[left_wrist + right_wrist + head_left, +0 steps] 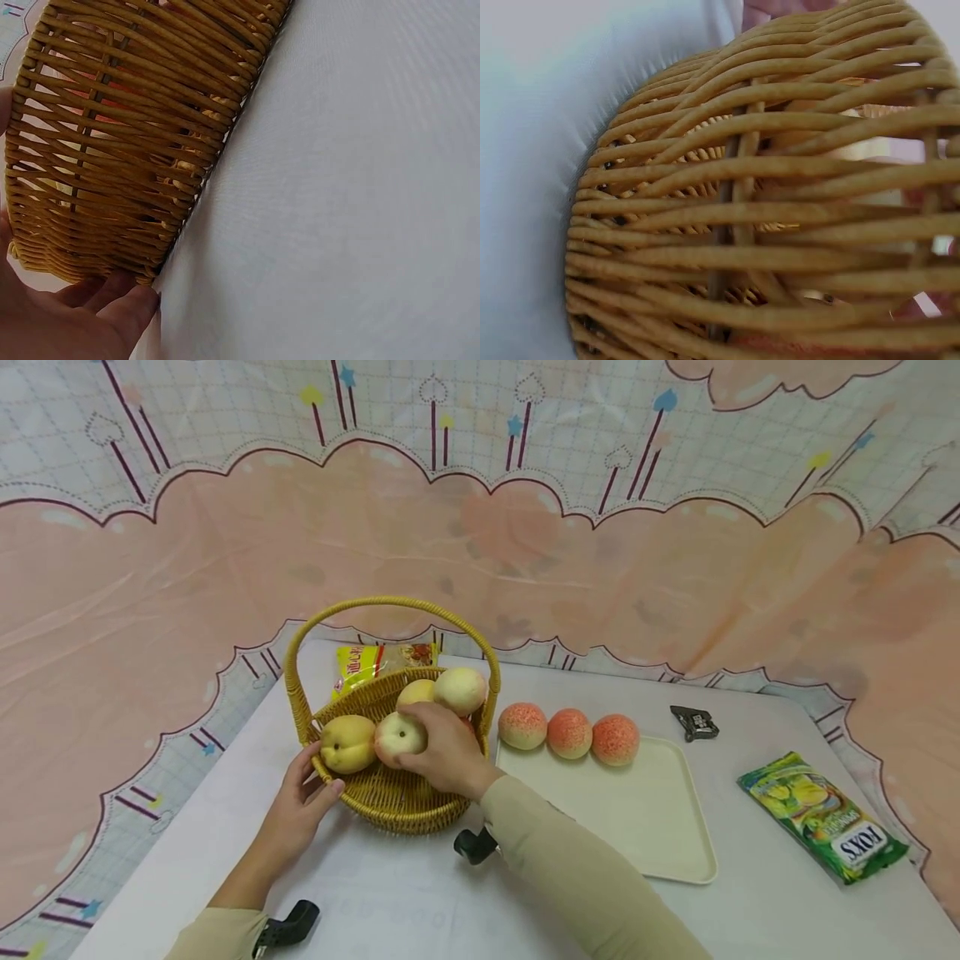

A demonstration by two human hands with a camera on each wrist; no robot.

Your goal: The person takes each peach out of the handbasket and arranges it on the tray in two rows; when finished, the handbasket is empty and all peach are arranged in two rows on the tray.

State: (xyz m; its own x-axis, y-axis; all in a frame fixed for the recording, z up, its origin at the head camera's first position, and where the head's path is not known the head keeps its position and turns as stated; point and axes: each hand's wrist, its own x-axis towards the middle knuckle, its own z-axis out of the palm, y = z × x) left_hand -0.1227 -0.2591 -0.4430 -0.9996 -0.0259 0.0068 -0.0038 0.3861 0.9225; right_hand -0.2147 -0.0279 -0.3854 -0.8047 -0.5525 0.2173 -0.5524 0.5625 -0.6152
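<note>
A woven wicker basket (pixel 408 821) with a tall arched handle holds several pieces of fruit. On its left side, my left hand (pixel 296 802) holds the wall by the rim; the left wrist view has its fingertips (pixel 131 304) against the woven basket (pixel 142 142). Inside the basket, my right hand (pixel 450 747) grips a pale peach (pixel 400 737) between thumb and fingers. A yellow peach (pixel 348 744) lies left of it. Behind the hand are another yellow fruit (pixel 417 693) and a pale peach (pixel 461 691). Basket weave (pixel 780 217) fills the right wrist view, hiding the right hand's grip.
Three red-speckled peaches (pixel 570 733) line the back edge of a cream tray (pixel 637 827) right of the basket. A yellow snack bag (pixel 382 662) lies behind the basket. Farther right are a small black packet (pixel 694 723) and a green FOX'S bag (pixel 823 817).
</note>
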